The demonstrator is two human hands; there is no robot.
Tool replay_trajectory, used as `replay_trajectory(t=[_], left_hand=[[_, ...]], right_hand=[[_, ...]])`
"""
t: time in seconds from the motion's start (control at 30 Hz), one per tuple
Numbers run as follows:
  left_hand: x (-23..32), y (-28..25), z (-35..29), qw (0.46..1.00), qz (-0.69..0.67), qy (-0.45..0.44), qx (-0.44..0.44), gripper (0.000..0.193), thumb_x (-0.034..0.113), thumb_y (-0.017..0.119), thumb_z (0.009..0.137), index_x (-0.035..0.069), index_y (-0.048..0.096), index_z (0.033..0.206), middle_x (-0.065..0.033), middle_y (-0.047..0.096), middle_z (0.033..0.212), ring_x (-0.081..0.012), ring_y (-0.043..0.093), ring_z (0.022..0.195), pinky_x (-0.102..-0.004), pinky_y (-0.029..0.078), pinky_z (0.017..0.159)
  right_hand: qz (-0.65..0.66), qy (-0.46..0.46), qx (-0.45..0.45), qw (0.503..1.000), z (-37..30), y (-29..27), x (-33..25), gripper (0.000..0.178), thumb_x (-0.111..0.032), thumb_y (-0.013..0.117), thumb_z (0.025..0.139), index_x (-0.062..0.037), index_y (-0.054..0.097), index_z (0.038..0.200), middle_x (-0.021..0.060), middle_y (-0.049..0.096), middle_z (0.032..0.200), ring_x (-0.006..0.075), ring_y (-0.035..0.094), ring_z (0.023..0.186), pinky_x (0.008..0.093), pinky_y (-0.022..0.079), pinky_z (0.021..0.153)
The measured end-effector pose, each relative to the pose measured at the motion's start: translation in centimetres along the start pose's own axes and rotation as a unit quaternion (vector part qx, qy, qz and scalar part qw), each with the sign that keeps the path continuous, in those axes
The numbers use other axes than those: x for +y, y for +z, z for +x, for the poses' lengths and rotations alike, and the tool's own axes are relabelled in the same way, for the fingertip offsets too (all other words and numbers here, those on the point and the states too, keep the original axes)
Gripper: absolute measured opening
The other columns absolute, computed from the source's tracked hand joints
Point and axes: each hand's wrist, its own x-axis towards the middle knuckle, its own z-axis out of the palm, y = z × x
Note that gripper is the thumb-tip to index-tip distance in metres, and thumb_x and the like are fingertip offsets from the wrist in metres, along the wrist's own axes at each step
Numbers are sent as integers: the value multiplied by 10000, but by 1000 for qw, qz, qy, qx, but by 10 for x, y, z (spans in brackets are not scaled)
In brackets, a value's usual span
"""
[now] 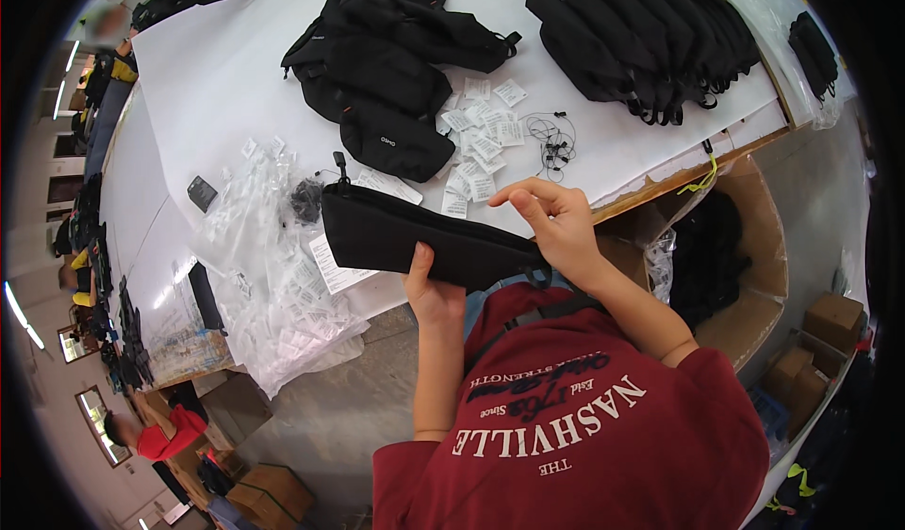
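My left hand [436,289] grips the lower edge of a black zip pouch [415,238], its thumb on the near face and its other fingers hidden behind. The pouch is tilted, its top edge facing up, with a zip puller standing at the left end and a small loop at the right end. Just above the pouch's right part is my right hand [556,223], index finger and thumb stretched out and slightly apart; I see nothing between them. Beyond the pouch lie several small white labels [485,139] and a few thin black strings with tags [554,143].
Black pouches are heaped [377,58] at the back of the white table [217,87], with a row of more [641,40] at back right. Clear plastic bags of labels [273,275] lie left. An open carton [764,238] of black goods stands right. Other people are far left.
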Motion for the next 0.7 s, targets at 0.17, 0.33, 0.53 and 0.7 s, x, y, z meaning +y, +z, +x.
replay_trajectory(t=[0.17,0.33,0.53,0.7], left_hand=[[3,2,1,1000,0,18,20,461,126,674,823,41,491,1238,-89,583,1126,-236,587,1020,-377,500,891],[5,16,-7,994,95,-29,-51,499,119,688,798,-10,476,1230,-106,587,1100,-217,604,968,-328,506,856],[6,33,-19,980,161,-77,-84,582,131,723,718,-26,467,1216,-112,582,1051,-195,605,922,-293,512,792],[4,36,-17,973,191,-109,-75,556,110,709,723,-35,474,1206,-112,592,1036,-192,614,898,-285,512,781]], right_hand=[[24,35,-55,998,4,-2,9,323,-288,525,959,-26,694,875,-63,324,503,13,277,500,232,192,467],[51,-127,-117,984,27,2,0,368,-279,456,978,9,685,976,53,642,767,100,540,710,242,430,698],[51,-147,-61,986,35,4,-23,266,-126,680,824,-36,672,1074,53,690,916,104,600,800,259,440,722],[-28,-239,43,970,32,-3,-15,104,-7,699,752,-36,657,843,26,663,847,114,555,736,239,405,643]])
